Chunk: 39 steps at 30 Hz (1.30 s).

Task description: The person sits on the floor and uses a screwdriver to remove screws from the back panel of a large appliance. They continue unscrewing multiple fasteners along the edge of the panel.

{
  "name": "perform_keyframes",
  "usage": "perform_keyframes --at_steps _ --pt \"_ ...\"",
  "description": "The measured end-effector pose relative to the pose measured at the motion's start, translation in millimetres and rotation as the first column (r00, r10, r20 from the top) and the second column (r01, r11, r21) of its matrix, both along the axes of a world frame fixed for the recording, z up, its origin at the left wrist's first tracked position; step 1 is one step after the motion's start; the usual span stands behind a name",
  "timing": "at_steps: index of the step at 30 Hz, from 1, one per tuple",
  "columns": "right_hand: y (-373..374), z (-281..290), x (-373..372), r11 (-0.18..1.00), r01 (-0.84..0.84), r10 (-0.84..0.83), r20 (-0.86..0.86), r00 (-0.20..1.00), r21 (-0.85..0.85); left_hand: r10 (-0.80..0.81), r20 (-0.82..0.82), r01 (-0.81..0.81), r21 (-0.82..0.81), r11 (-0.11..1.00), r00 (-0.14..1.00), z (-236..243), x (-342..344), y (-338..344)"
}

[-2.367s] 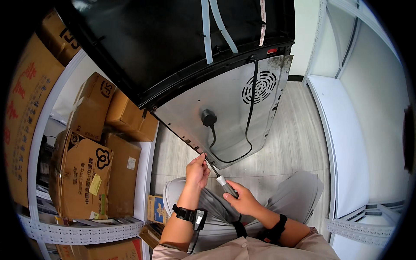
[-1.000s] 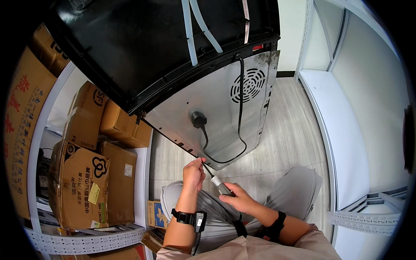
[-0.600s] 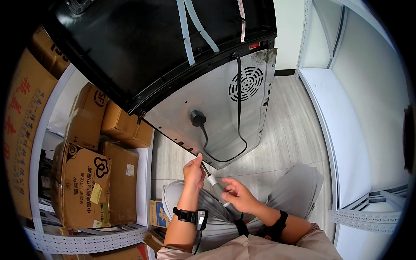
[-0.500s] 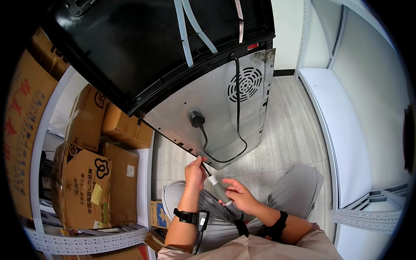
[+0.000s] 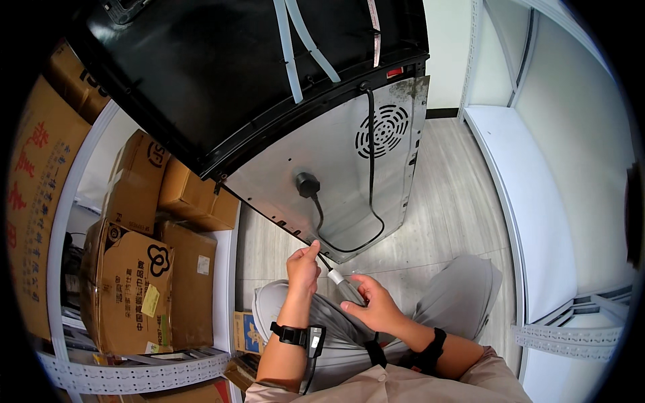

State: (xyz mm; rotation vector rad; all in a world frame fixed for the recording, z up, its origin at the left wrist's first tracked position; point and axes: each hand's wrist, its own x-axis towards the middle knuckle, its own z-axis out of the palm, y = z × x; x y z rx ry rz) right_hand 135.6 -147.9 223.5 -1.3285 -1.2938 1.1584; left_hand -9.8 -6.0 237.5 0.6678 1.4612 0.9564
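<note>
A screwdriver (image 5: 345, 287) with a grey handle and white collar slants up toward the lower edge of a metal back panel (image 5: 269, 185). My right hand (image 5: 376, 305) is closed around its handle, thumb along the near side. My left hand (image 5: 304, 270) is closed in a pinch at the panel's bottom edge, beside the screwdriver's dark shaft. Whatever lies between those fingertips is hidden, as is the screwdriver's tip. A black plug (image 5: 307, 185) sits on the panel, and its black cord (image 5: 371, 168) loops down and back up to the top.
The tall appliance's black upper part (image 5: 201, 80) rises above the panel. Cardboard boxes (image 5: 134, 289) crowd a white shelf rack (image 5: 134, 373) at left. Another white shelf (image 5: 517, 168) lines the right side. My bent knees (image 5: 463, 289) are close below the panel.
My right hand has turned and its fingers have closed further around the screwdriver handle. My left hand's fingertips have shifted slightly at the panel edge.
</note>
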Motion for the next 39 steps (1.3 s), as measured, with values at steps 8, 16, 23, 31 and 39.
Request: perform_keyframes --at_steps 8,16,23,31,39 --pt "6 12 6 0.905 -0.173 -0.096 -0.583 0.807 -0.389 -0.123 0.121 0.125 -0.012 0.992 0.985 1 -5 -4" --pt "2 17 7 0.999 -0.004 -0.002 0.147 0.989 0.046 -0.11 -0.018 0.11 -0.002 0.994 0.994 7 2 -5" --pt "0 5 -1 0.993 0.047 -0.061 -0.134 0.989 -0.105 -0.023 0.217 0.027 -0.017 0.999 0.976 -2 -5 4" --pt "3 3 0 0.912 -0.199 -0.039 -0.561 0.827 -0.358 -0.003 0.271 0.012 -0.032 0.999 0.962 -2 -4 7" --pt "6 7 1 0.836 -0.315 -0.109 -0.699 0.707 -0.449 0.005 0.232 -0.011 0.028 1.0 0.973 0 -4 3"
